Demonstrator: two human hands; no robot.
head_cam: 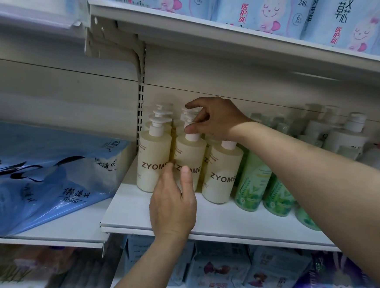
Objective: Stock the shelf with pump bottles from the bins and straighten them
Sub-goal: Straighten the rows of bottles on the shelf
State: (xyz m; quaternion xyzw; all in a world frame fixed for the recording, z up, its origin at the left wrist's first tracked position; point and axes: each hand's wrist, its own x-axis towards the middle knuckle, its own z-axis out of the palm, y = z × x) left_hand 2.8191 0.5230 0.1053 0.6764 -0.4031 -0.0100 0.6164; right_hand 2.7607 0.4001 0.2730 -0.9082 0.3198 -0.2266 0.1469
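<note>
Head view shows the right hand (216,121) pinching the white pump head of the middle cream bottle (189,159) between thumb and fingers, while the left hand (173,201) wraps its fingers and thumb round the lower body of that bottle, over the ZYOME lettering. The bottle stands upright in the front row on the white shelf (235,222). Just left of the grip stands another cream bottle (152,163), just right a third (222,173), with more rows behind. Further right of the grip stand green bottles (253,183).
</note>
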